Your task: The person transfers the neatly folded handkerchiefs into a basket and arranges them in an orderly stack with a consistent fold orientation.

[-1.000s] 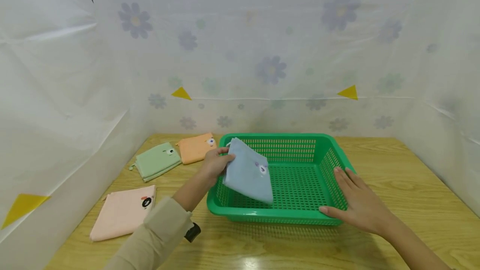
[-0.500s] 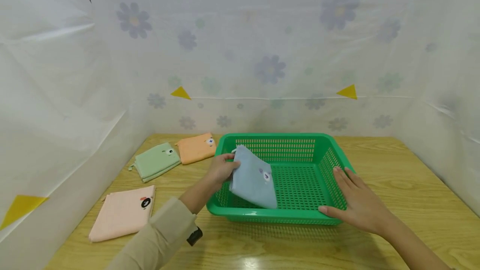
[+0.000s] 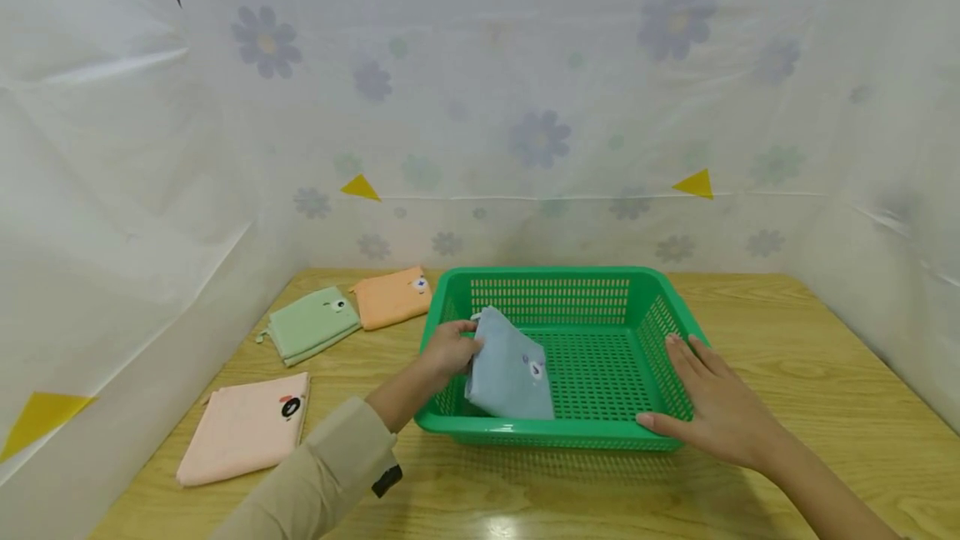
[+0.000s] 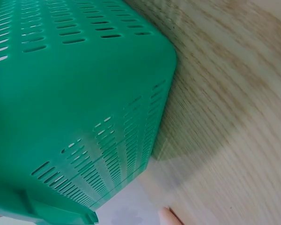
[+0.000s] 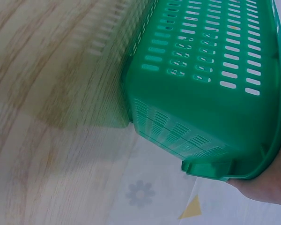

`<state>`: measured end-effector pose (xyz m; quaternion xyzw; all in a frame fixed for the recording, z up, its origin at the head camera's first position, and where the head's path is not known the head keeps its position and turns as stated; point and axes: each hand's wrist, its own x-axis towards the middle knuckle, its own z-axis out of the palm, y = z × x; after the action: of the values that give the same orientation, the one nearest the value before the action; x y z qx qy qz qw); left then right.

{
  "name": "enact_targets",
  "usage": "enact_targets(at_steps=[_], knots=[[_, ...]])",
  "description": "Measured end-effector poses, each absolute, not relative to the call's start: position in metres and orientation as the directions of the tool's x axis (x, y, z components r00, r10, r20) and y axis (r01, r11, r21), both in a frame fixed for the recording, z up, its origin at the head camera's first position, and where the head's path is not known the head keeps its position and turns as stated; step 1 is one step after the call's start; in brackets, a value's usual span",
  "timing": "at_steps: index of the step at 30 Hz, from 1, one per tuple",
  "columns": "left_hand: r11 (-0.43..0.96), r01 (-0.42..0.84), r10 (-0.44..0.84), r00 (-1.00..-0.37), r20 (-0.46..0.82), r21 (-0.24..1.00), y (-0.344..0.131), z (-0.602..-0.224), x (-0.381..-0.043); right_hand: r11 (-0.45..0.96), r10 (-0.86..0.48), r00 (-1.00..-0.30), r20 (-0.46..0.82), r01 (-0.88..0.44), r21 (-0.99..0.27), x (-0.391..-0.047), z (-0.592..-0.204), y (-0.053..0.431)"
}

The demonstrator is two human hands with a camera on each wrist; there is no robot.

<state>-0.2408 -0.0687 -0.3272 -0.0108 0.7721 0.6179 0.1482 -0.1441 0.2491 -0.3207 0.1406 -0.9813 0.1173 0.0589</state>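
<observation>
A light-blue folded towel (image 3: pixel 510 369) with a small stitched face slants inside the left part of the green plastic basket (image 3: pixel 558 430). My left hand (image 3: pixel 450 350) reaches over the basket's left rim and pinches the towel's left edge between thumb and fingers. My right hand (image 3: pixel 720 402) rests on the basket's right rim, fingers straight, thumb along the front corner. In the right wrist view, part of the right hand (image 5: pixel 267 180) shows beyond the green rim. The left wrist view has the basket's outer wall (image 4: pixel 61 93), and the blue towel is hidden there.
Left of the basket on the wooden table (image 3: pixel 480 494) lie a pink folded towel (image 3: pixel 243 432), a green folded towel (image 3: pixel 311 327) and an orange folded towel (image 3: pixel 390 298). A white flowered sheet (image 3: pixel 540 73) encloses the back and sides.
My left hand has moved slightly right and down, lowering the blue towel deeper into the basket. The right hand has stayed on the rim.
</observation>
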Motion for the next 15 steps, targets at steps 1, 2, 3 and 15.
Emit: enact_targets(at_steps=[1,2,3,15], knots=[[0.246,-0.196,0.169,-0.956,-0.241,0.949,-0.0685,-0.3275,-0.2406,0.933,-0.262,-0.953,0.148,-0.29,-0.214,-0.1442,-0.3206,0.2491],[0.253,-0.196,0.17,-0.955,-0.243,0.948,-0.0683,-0.3276,-0.2405,0.933,-0.263,-0.953,0.148,-0.291,-0.214,-0.1442,-0.3206,0.2491],[0.26,-0.196,0.17,-0.955,-0.245,0.946,-0.068,-0.3274,-0.2401,0.932,-0.264,-0.953,0.149,-0.292,-0.215,-0.1442,-0.3205,0.2491],[0.517,-0.181,0.096,-0.959,-0.267,0.836,-0.067,-0.3208,-0.2368,0.932,-0.263,-0.955,0.134,-0.287,-0.22,-0.145,-0.3204,0.25]])
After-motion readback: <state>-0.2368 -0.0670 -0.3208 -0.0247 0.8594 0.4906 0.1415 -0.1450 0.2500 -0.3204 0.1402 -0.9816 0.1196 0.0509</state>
